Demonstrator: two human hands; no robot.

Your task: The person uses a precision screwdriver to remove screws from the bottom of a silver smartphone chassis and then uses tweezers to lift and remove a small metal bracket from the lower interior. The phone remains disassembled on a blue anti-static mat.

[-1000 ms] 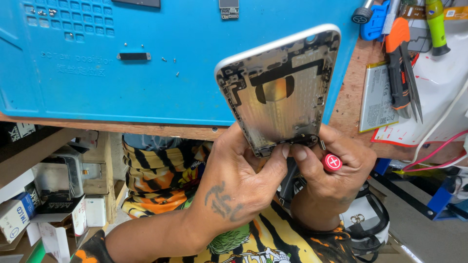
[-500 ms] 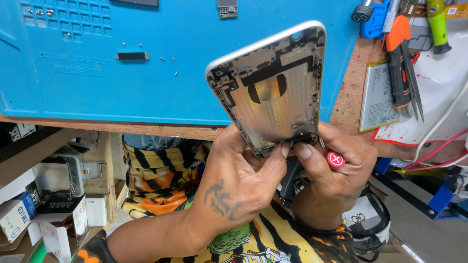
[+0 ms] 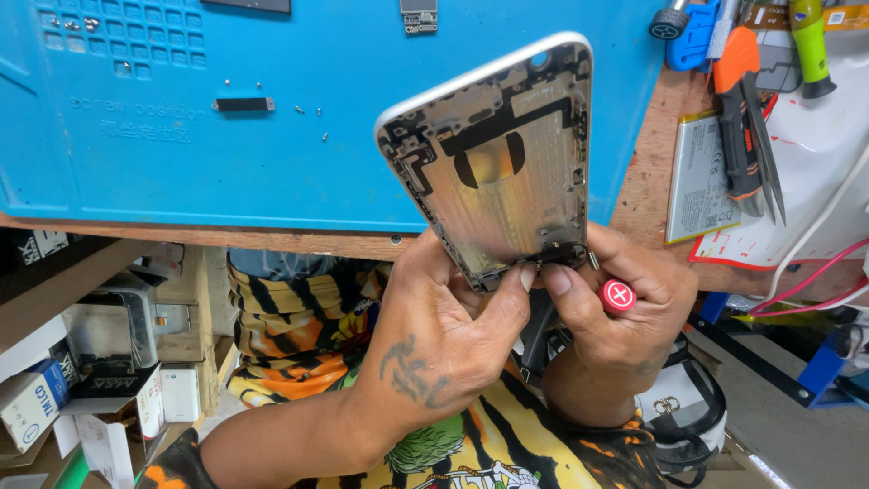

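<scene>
An opened silver phone housing [image 3: 498, 154], its bare inside facing me, stands tilted above the edge of the blue work mat [image 3: 181, 163]. My left hand [image 3: 444, 344] grips its lower end, thumb pressed on the bottom edge. My right hand [image 3: 625, 317] pinches a small dark part at the housing's bottom edge with thumb and forefinger. A screwdriver with a red cap [image 3: 618, 295] sits tucked in that same hand.
Several tiny screws [image 3: 312, 113] and a small black bracket [image 3: 243, 104] lie on the mat. Orange-handled cutters [image 3: 742, 118], a green tool [image 3: 808, 45], a flat battery [image 3: 699, 177] and red and white cables [image 3: 815, 272] lie right. Shelves with boxes [image 3: 81, 380] sit below left.
The housing has shifted a little to the left and tilted more upright. Both hands keep their hold at its lower end.
</scene>
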